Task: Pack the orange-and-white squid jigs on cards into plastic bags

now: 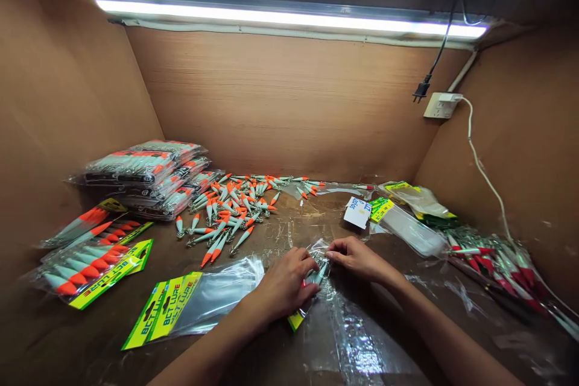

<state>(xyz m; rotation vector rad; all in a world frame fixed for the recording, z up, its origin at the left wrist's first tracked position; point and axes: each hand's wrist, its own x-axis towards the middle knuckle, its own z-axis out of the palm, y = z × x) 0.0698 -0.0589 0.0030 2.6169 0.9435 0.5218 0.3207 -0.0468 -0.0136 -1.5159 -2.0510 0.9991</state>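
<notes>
My left hand (289,280) curls over a small clear lure bag (322,248), covering most of it. A yellow header corner (296,319) of this bag sticks out below the palm. Pale lures (321,272) with metal hooks show through the plastic between my hands; how many is hidden. My right hand (350,256) pinches the bag's far end with thumb and forefinger. Left of my left hand lie flat clear bags (230,289) with yellow "BCT LURE" headers. Beyond it is a loose heap of orange-and-pale lures (230,208).
Filled lure bags (85,265) lie at the left, before a stack of packed lures (136,172). At right are a white card (357,212), a clear case (411,229) and red-and-white lures (502,262). A black plug (421,89) hangs above; a white cable (482,169) runs down.
</notes>
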